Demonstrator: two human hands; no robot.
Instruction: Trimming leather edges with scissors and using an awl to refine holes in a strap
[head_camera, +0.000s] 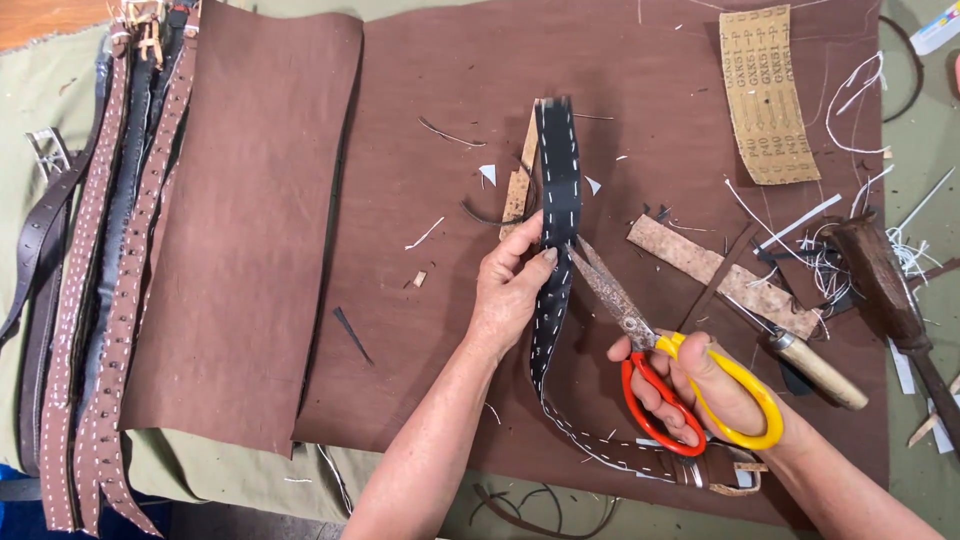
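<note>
The left hand (512, 285) pinches a black strap (557, 215) with white stitches, thumb on one side and fingers on the other; the strap runs up from the hand and also bends down past it toward the near edge of the brown cloth (420, 330). The right hand (700, 385) holds scissors (650, 345), its fingers tucked through the red and yellow loops; the rusty blades are a little open and their tips touch the strap just beside the left thumb.

A tan strip (518, 185) lies under the strap, on its left side; a cork strip (720, 275) lies right of the strap, and a tool with a wooden handle (815, 368) lies just past it. A sheet of sandpaper (765, 95) sits up and to the right of the strap; a dark hammer (885, 280) rests far right of it. White threads and small scraps lie all around the strap on the cloth. Far left of the strap, a pile of brown belts (110, 280) lies along the cloth edge, on the green tabletop (925, 150).
</note>
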